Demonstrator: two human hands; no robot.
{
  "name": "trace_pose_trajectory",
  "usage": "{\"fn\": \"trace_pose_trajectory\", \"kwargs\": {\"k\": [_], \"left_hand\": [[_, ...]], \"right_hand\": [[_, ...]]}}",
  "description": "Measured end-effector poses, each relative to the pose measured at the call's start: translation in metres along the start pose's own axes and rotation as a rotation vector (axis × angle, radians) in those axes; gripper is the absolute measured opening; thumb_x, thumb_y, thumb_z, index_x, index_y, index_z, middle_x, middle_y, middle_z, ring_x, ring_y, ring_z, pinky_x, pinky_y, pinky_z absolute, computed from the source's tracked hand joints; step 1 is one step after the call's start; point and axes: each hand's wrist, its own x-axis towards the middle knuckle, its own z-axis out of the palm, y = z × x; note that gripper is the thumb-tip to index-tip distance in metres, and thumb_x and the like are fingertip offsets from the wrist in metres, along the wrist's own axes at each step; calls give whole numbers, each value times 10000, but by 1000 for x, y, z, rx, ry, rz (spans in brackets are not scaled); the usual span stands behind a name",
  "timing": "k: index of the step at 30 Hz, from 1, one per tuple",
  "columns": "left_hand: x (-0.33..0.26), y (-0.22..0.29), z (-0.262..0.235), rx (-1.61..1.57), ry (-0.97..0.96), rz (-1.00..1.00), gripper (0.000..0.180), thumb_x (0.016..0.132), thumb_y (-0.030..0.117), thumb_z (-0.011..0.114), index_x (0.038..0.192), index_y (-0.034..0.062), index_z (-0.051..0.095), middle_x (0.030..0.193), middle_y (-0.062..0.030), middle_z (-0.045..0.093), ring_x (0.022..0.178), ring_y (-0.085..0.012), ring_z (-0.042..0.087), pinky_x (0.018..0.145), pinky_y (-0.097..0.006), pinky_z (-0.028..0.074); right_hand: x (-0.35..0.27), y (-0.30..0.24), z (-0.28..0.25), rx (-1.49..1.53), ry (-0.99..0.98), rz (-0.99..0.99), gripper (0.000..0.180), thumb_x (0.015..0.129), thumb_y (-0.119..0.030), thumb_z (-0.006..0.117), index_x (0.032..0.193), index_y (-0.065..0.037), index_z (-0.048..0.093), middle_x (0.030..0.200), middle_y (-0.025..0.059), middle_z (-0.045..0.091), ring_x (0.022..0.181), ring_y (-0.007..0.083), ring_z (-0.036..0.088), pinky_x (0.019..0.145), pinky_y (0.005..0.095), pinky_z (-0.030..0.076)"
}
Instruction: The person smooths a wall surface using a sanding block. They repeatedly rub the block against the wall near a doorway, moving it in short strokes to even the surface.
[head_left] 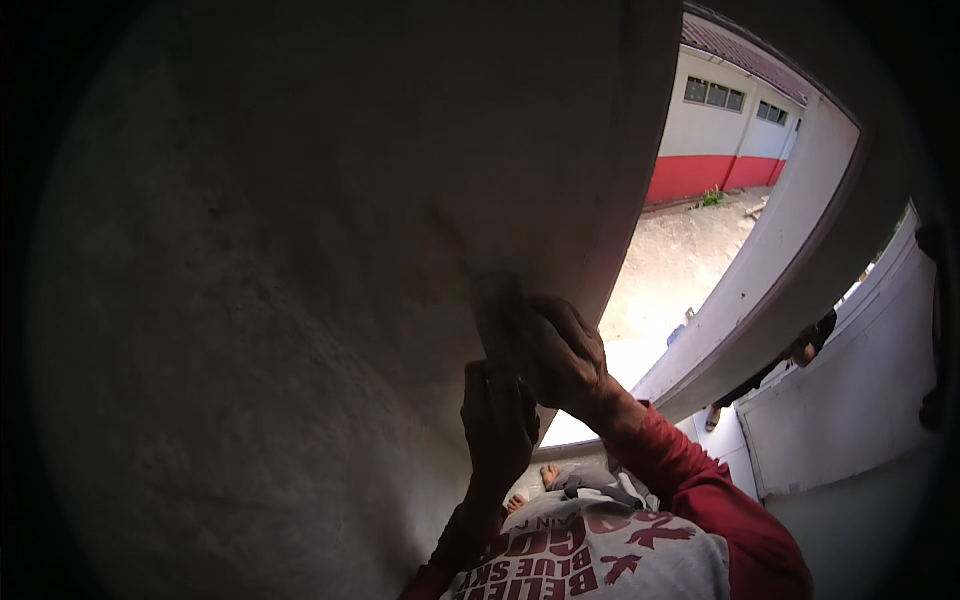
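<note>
Pressing sandpaper (497, 300) under right fingers (560, 325)

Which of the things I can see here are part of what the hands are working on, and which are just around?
In hand:
- right hand, pressing a flat pad or sheet against the wall
- left hand, just below it
- grey wall

Just around:
- red-and-white building
- sandy yard
- another person by the white gate

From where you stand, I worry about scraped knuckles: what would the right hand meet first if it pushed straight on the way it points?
The right hand already presses a small pad against the grey wall; straight on lies that wall, though depth is unclear.
</note>
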Motion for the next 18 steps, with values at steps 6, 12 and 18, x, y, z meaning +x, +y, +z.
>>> {"fn": "trace_pose_trajectory", "kwargs": {"k": [6, 12, 18], "left_hand": [[0, 3, -5, 294, 40, 306, 273, 873, -22, 647, 1130, 16, 561, 1007, -166, 538, 682, -292, 594, 588, -426, 487], [4, 12, -5, -127, -10, -148, 115, 946, -6, 566, 1058, -4, 540, 891, -140, 498, 715, -290, 565, 584, -429, 448], [7, 18, -3, 136, 7, 27, 154, 846, -51, 593, 977, -11, 522, 883, -154, 478, 724, -319, 529, 604, -437, 430]], "right_hand": [[2, 1, -1, -77, 55, -79, 534, 706, -84, 748, 1226, 34, 705, 1143, 159, 636, 1004, 321, 671, 865, 406, 608], [2, 4, -1, -28, 13, -15, 445, 722, -76, 747, 1154, 33, 747, 1161, 175, 666, 990, 340, 686, 845, 413, 614], [3, 4, 0, -62, 1, -17, 447, 693, -50, 743, 1131, 39, 753, 1156, 173, 675, 986, 370, 690, 835, 431, 618]]}}
